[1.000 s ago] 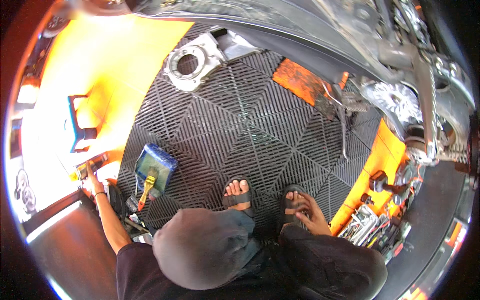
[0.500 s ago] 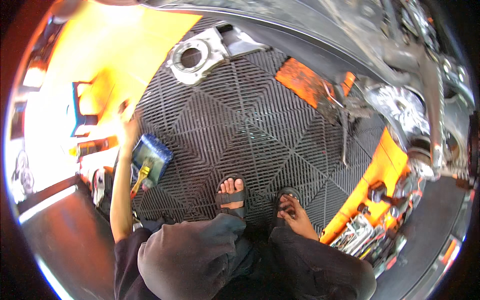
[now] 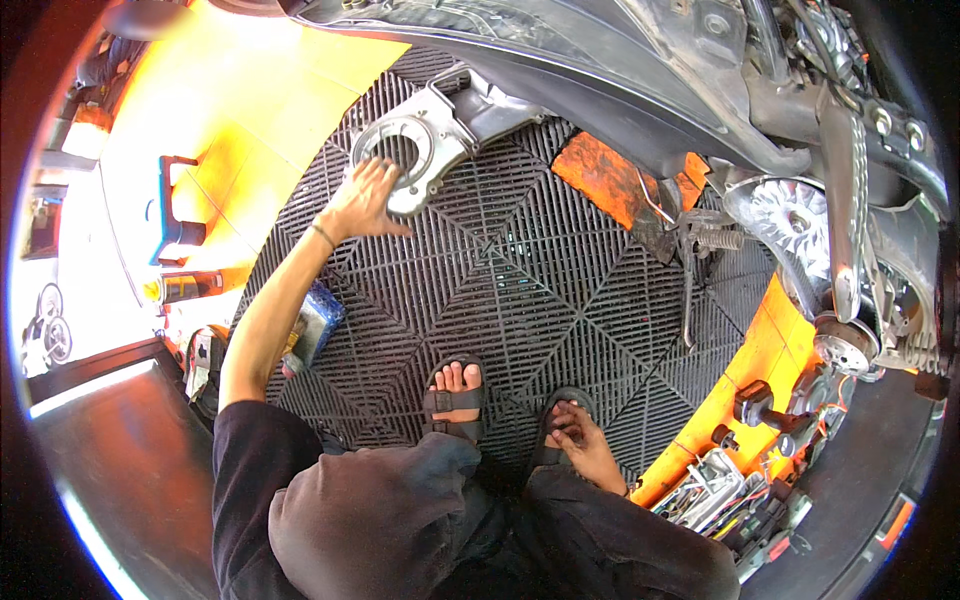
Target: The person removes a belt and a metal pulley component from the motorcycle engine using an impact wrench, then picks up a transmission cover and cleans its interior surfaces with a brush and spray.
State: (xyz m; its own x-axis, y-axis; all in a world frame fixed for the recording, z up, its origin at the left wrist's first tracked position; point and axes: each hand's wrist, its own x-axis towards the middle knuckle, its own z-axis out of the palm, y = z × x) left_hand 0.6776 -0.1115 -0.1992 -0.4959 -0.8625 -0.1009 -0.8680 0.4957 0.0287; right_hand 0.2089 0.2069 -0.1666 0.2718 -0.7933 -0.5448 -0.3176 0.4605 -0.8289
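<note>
My left hand (image 3: pixel 365 200) is stretched out with fingers spread over the lower rim of a silver metal housing (image 3: pixel 440 130) lying on the black grated mat (image 3: pixel 500 280); whether it touches the metal I cannot tell. A blue tray (image 3: pixel 321 322) sits beside that forearm, which partly hides it and its brush. My right hand (image 3: pixel 590 450) hangs low by my sandalled right foot (image 3: pixel 550 430), fingers loosely bent and apart, with no object visible in them.
A dark vehicle (image 3: pixel 700 80) with exposed clutch wheel (image 3: pixel 795 212) fills the top and right. An orange board (image 3: pixel 600 175) lies beside a kickstand. Tools and parts (image 3: pixel 715 485) lie at lower right, a spray can (image 3: pixel 185 287) at left, and a dark panel (image 3: pixel 110 450) at lower left.
My left hand has left the dark item at the left and swung up and right to the silver housing. My right hand stays near my foot.
</note>
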